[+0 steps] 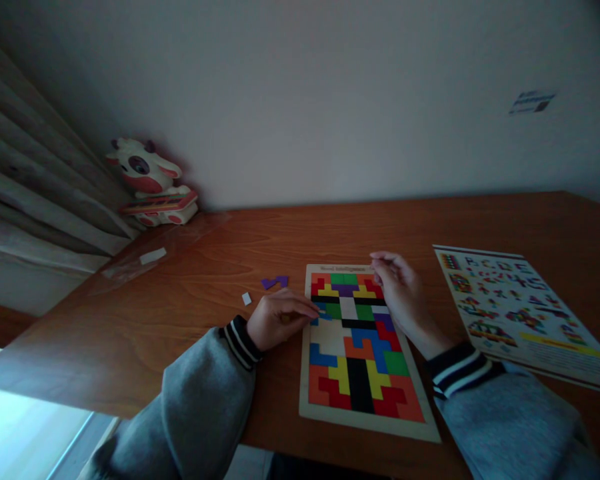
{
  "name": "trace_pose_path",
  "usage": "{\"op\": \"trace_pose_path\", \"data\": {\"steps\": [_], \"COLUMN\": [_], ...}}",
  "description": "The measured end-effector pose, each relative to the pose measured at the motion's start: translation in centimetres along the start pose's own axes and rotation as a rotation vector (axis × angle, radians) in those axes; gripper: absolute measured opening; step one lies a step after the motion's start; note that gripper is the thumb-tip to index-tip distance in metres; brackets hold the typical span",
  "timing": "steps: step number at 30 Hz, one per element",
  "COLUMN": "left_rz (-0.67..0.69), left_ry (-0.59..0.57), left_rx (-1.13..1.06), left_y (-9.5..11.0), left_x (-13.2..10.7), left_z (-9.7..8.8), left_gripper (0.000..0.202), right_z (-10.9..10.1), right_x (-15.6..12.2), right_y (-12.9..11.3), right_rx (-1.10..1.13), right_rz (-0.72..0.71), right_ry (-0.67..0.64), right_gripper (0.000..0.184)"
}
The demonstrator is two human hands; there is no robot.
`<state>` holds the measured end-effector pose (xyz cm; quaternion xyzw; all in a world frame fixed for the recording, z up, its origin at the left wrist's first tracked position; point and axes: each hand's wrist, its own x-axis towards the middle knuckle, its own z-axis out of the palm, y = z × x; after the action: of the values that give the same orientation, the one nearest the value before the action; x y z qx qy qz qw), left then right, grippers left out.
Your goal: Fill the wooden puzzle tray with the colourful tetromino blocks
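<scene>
A wooden block puzzle board (370, 427) lies on the table, with colourful flat pieces filling most of its frame. My left hand (283, 319) reaches over the board's left edge, thumb and fingers pinched on a blue puzzle piece (323, 315). Below that piece, a bare pale patch shows in the board. My right hand (400, 290) hovers by the upper right edge with its fingertips pressed together; whatever they may hold is hidden. Beside the board's upper left lie purple pieces (282, 281) and a small white piece (247, 299).
A printed pattern sheet (525, 300) lies on the table's right side. At the back left corner sits a cow-shaped toy (147, 180), with clear plastic wrap (125, 270) in front of it. A curtain (40, 187) hangs at left; a wall stands behind.
</scene>
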<state>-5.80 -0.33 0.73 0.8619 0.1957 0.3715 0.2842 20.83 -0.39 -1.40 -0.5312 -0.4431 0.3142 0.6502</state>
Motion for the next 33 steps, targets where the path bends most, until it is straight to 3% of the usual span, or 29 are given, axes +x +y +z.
{"op": "trace_pose_path", "data": {"steps": [6,12,24,28,33], "left_rz": [0.17,0.263,0.172,0.121,-0.053], "left_ry": [-0.122,-0.169,-0.26,-0.183,-0.066], "left_rx": [0.202,0.358,0.491,0.517,0.712], "left_y": [-0.3,-0.2,0.3,-0.1,-3.0], "left_x": [0.1,0.1,-0.1,-0.1,-1.5], "left_z": [1.0,1.8,1.6,0.4,-3.8], "left_gripper": [0.017,0.018,0.029,0.026,0.028], "right_z": [0.0,0.0,-0.2,-0.1,0.0], "right_x": [0.2,0.2,0.1,0.0,0.0], "right_y": [0.3,0.3,0.4,0.3,0.1], "right_rx": [-0.012,-0.016,-0.018,-0.003,0.004], "right_rz": [-0.008,-0.017,-0.011,-0.003,0.014], "right_ry": [0.003,0.001,-0.005,-0.011,-0.006], "right_gripper": [0.019,0.02,0.019,0.02,0.021]}}
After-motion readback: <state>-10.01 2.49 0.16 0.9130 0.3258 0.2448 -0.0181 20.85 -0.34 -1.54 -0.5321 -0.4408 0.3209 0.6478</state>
